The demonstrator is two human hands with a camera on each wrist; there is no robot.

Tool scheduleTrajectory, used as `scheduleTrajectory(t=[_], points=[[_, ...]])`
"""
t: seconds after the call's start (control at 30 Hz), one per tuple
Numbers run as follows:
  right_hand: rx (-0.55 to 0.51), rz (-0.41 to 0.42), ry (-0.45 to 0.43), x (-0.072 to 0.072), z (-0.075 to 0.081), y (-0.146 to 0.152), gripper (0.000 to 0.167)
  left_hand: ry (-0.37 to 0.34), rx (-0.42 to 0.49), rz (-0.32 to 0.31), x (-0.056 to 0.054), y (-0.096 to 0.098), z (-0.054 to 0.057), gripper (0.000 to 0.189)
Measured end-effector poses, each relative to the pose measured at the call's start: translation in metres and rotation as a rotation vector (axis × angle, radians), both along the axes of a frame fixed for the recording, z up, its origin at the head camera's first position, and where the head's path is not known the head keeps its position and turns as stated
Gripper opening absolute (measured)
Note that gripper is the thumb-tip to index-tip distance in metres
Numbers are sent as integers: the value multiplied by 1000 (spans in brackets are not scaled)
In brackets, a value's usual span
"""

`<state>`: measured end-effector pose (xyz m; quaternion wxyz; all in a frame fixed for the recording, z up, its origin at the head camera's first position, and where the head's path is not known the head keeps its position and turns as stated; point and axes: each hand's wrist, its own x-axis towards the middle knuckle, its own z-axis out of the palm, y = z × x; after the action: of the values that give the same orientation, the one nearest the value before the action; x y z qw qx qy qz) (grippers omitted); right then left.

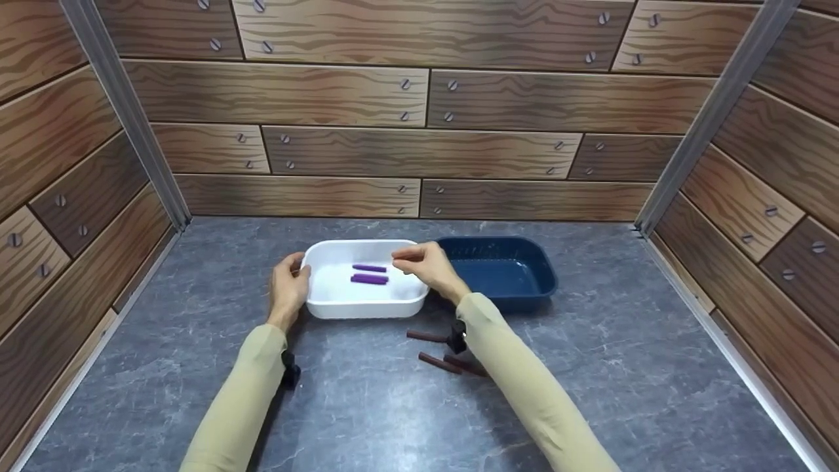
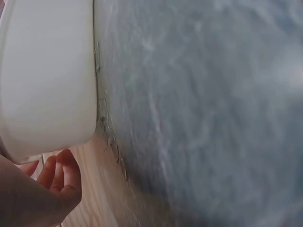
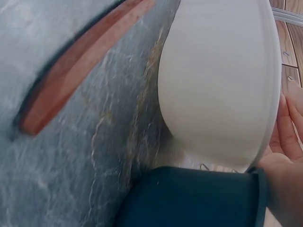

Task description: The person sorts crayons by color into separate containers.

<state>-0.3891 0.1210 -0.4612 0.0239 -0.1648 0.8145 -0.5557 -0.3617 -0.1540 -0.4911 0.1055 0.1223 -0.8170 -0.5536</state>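
Note:
My left hand (image 1: 288,290) holds the left end of a white rectangular dish (image 1: 364,309), its thumb over the rim and its fingers outside. In the left wrist view its fingers (image 2: 71,170) bend beside the dish's end wall. Over the dish's right side hovers my right hand (image 1: 432,269), thumb and fingers extended leftward with a small gap between the tips and nothing seen in it. Inside the dish lie a separate purple stick (image 1: 369,267) and, just nearer, purple sticks (image 1: 369,279) side by side.
A dark blue dish (image 1: 518,303) stands against the white one's right side. Brown sticks (image 1: 439,362) lie on the grey marbled tabletop (image 1: 354,400) in front, partly under my right forearm. Wood-plank-patterned walls (image 1: 419,151) enclose the back and both sides.

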Motion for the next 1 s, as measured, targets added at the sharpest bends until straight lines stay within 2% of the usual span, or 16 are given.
scheduleTrajectory(t=[0.13, 0.33, 0.53, 0.67, 0.77, 1.0], points=[[1, -8, 13, 0, 1, 6, 26, 34, -15, 12, 0, 0, -1, 40], [0, -18, 9, 3, 3, 14, 27, 91, -37, 84, 1, -1, -1, 36], [1, -13, 42, 11, 3, 25, 24, 145, -40, 142, 4, 4, 5, 32], [8, -12, 57, 15, 2, 34, 24, 189, -33, 133, 8, 12, 11, 31], [-27, -8, 56, 18, 1, 42, 23, 235, -40, 120, 11, 19, 13, 30], [-70, -48, 71, 25, 0, 67, 27, 397, -163, 97, 17, 33, 15, 26]])
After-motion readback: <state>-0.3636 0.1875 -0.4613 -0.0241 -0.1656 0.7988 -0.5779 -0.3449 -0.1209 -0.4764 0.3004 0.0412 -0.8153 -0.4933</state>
